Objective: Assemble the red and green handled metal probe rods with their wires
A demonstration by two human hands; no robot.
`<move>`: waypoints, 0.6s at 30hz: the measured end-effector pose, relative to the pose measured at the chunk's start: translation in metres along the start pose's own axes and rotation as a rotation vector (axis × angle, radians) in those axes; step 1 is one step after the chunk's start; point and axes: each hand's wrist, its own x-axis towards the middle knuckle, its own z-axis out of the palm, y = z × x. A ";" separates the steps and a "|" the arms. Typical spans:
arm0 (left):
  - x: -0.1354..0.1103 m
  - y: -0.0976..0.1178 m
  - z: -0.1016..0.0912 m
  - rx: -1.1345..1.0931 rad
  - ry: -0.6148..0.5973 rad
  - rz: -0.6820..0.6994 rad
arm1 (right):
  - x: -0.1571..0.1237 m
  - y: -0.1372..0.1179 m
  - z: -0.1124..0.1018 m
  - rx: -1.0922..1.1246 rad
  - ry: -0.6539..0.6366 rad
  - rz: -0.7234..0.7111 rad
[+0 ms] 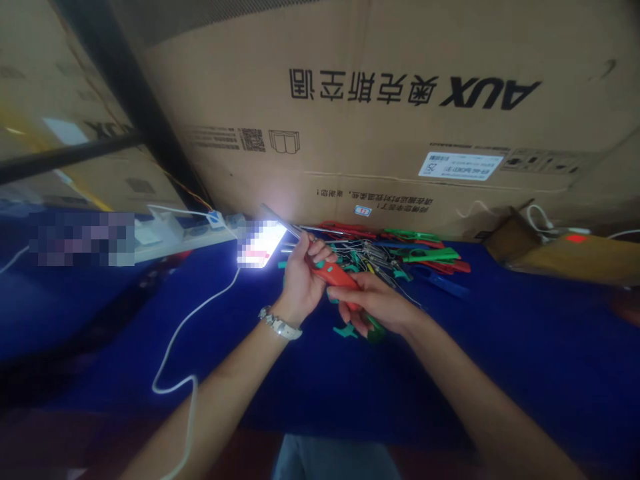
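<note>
My left hand, a metal watch on its wrist, is closed around the upper end of a red plastic handle piece. My right hand grips the lower part of the same piece, fingers curled, with a green part showing below the fingers. Both hands hover over a blue cloth-covered table. Just behind them lies a pile of red, green and blue plastic handles and metal wire parts. A small teal piece lies on the cloth under my right hand.
A lit phone leans at the back left of the hands, a white cable trailing from it. Large cardboard boxes wall off the back. A white power strip sits at left, a small cardboard box at right.
</note>
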 end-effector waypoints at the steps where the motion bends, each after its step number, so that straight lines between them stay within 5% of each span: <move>1: 0.001 0.000 0.000 0.020 -0.008 0.002 | 0.000 0.000 0.001 0.006 0.007 -0.011; 6: 0.004 -0.004 -0.005 0.374 0.010 0.107 | 0.003 0.006 0.008 -0.221 0.248 -0.211; 10: 0.006 -0.008 -0.015 0.883 0.173 0.433 | 0.005 0.012 0.014 -0.593 0.533 -0.368; 13: 0.008 -0.008 -0.019 1.030 0.241 0.573 | 0.003 0.012 0.020 -0.713 0.599 -0.361; 18: 0.011 -0.005 -0.023 1.021 0.176 0.582 | -0.003 0.008 0.028 -0.836 0.610 -0.349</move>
